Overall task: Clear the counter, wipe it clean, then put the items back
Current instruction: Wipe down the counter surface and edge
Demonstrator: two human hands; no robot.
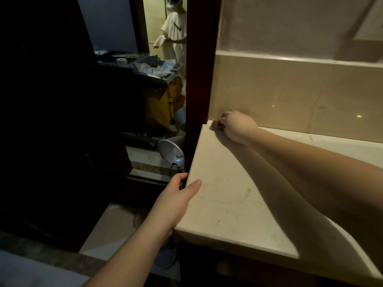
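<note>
A pale marble counter (228,193) runs from the lower middle toward the back wall. My right hand (236,125) reaches to the counter's far left corner and grips a small orange-brown thing (217,124), mostly hidden under my curled fingers. My left hand (180,195) holds the counter's left edge, thumb lying on top and fingers curled over the side.
A dark wooden post (199,59) rises at the counter's left corner. Below the left edge stands a white desk lamp (172,152) with a cord. Beyond the doorway a cleaning cart (149,67) with a yellow bag stands, and a person in a white shirt (176,30) behind it.
</note>
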